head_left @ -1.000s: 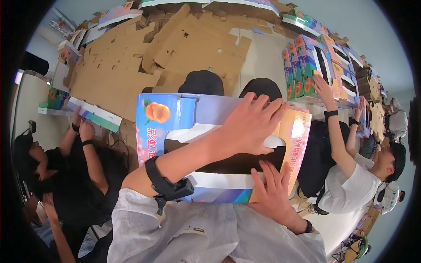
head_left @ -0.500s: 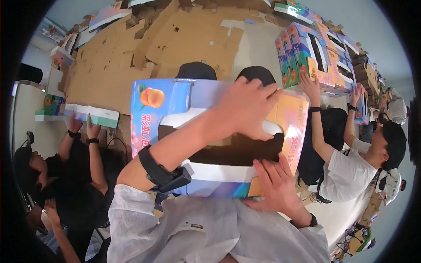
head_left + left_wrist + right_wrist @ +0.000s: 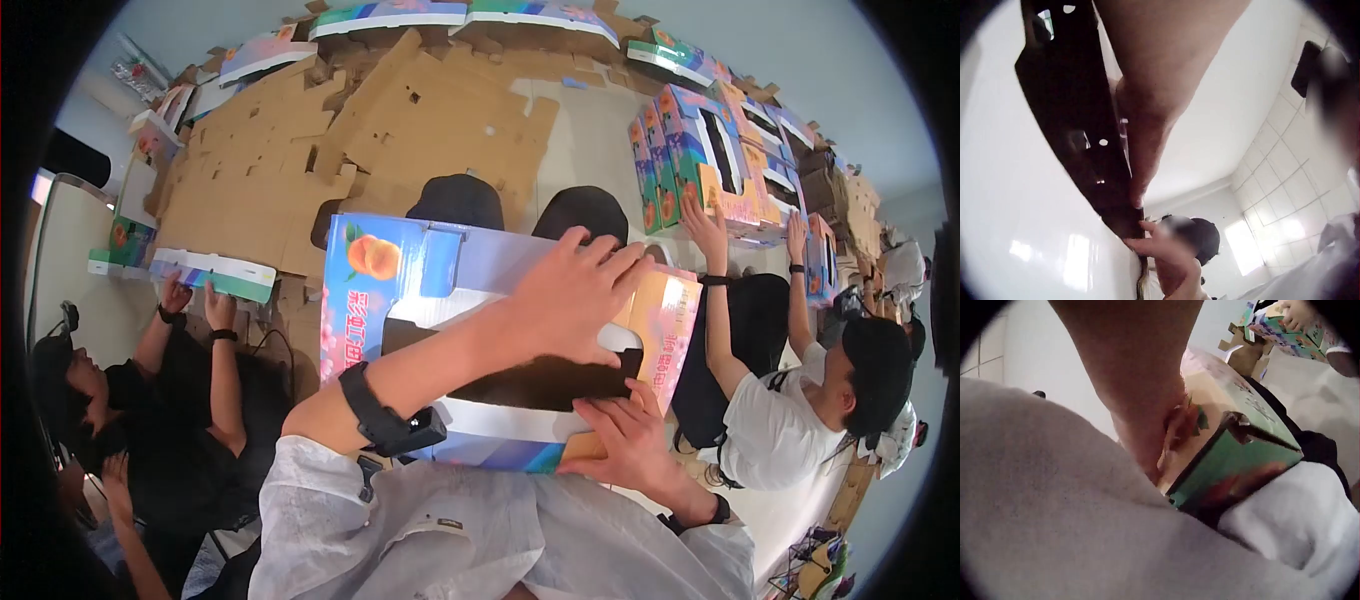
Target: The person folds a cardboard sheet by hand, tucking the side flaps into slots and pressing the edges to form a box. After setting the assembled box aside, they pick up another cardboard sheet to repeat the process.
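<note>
A printed cardboard carton (image 3: 385, 255) with peach pictures and a long cut-out opening lies across my lap in the head view. My left hand (image 3: 575, 295) reaches across it to the far right corner, fingers over the far edge and thumb at the opening's rim. At the near right side my right hand (image 3: 630, 435) grips the rim, fingers bent over it and thumb low by an orange corner flap (image 3: 582, 450). In the left wrist view both hands meet at the end of the dark opening (image 3: 1066, 112). The right wrist view shows the carton's green end (image 3: 1235, 469).
Flattened cardboard (image 3: 250, 170) covers the floor ahead. Stacked peach cartons (image 3: 690, 150) stand at the right, where a person in white (image 3: 785, 415) rests hands on them. At the left, a person in black (image 3: 170, 430) handles a white and green carton piece (image 3: 215, 275).
My right hand's fingers have bent further over the near rim, while my left hand stays at the far corner. The carton has shifted slightly in view. The person at right has shifted their hands.
</note>
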### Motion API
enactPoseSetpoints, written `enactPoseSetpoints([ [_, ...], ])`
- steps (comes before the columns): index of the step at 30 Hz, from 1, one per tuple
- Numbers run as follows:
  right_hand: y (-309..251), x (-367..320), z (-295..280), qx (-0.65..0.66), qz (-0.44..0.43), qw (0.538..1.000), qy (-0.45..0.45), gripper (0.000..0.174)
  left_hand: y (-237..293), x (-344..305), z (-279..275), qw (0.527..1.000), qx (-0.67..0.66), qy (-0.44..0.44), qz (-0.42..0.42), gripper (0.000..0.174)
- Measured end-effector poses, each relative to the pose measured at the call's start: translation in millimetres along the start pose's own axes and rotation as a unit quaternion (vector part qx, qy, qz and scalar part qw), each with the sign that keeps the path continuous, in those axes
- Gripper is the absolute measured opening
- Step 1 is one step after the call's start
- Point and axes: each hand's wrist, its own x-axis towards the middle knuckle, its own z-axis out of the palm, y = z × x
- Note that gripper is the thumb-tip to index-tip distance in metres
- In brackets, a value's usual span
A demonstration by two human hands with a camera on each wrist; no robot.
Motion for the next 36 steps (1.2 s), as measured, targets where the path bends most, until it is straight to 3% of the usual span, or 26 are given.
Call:
enactPoseSetpoints([
  [2,18.0,-1.7,2.7,-0.010,-0.087,0.996,0.029,0.071,5.5,-10.7,-14.3,0.993,-0.029,0.107,0.042,0.097],
  [5,36.9,16.5,-33.0,0.079,-0.060,0.988,0.115,0.073,2.8,-38.3,-101.0,0.999,-0.012,0.032,-0.014,0.106],
  [7,40.7,38.9,-54.4,-0.007,-0.008,0.987,0.163,0.085,-20.7,-70.9,-126.8,0.995,0.038,-0.001,-0.096,0.113],
  [8,45.6,48.3,-61.0,-0.028,0.006,0.993,0.114,0.097,-33.4,-82.2,-123.6,0.988,0.066,0.003,-0.137,0.115],
  [9,49.4,55.9,-59.8,-0.029,0.004,0.992,0.122,0.097,-37.4,-91.5,-112.7,0.988,0.074,0.004,-0.134,0.115],
  [11,54.3,78.8,-49.8,-0.099,0.022,0.995,0.018,0.103,-40.4,-115.1,-86.4,0.979,0.125,-0.032,-0.159,0.113],
  [14,56.9,106.1,-40.9,-0.105,0.008,0.994,0.026,0.100,-48.2,-120.0,-66.7,0.975,0.153,0.032,-0.159,0.106],
  [18,59.3,122.5,-43.7,-0.093,-0.013,0.995,0.018,0.095,-53.6,-123.6,-65.7,0.971,0.173,0.030,-0.161,0.099],
  [28,64.0,112.6,-30.3,-0.075,-0.052,0.988,0.122,0.080,-47.5,-121.8,-63.9,0.974,0.164,0.050,-0.148,0.093],
  [36,60.1,92.1,-23.4,-0.087,-0.060,0.984,0.140,0.075,-26.9,-132.5,-55.3,0.970,0.144,0.083,-0.178,0.089],
])
